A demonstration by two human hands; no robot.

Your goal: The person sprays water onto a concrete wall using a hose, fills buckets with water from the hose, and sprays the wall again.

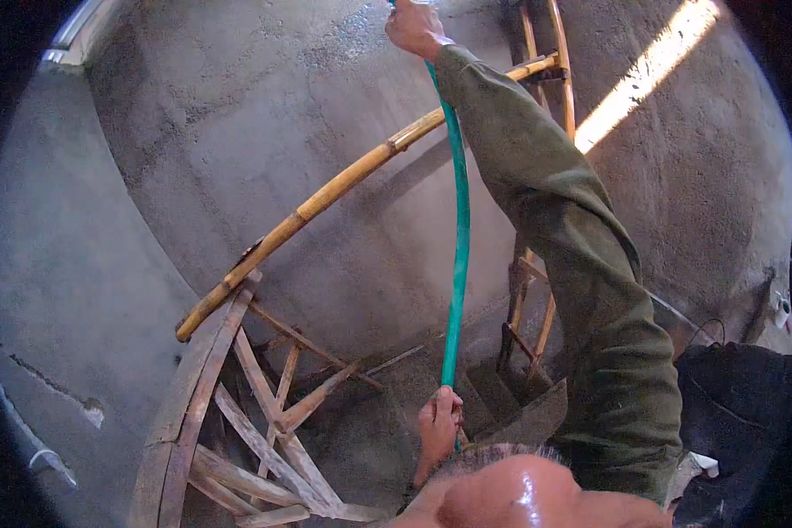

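Observation:
A green hose [459, 220] runs from the top of the head view down to the lower middle. My right hand [416, 28], at the end of a raised arm in an olive sleeve, is closed around the hose near its upper end. Lower down, my left hand [440, 421] wraps its fingers around the same hose. Close to my right hand, a wet, shiny patch [352, 31] shows on the grey plaster wall [352, 106]. The hose's tip is cut off by the frame edge.
A bamboo pole [326, 192] slants across in front of the wall, behind the hose. At lower left stands a wooden trestle [207, 370]; upright poles [565, 79] rise at right. Steps [493, 392] lie below. Dark cloth [748, 414] is at lower right.

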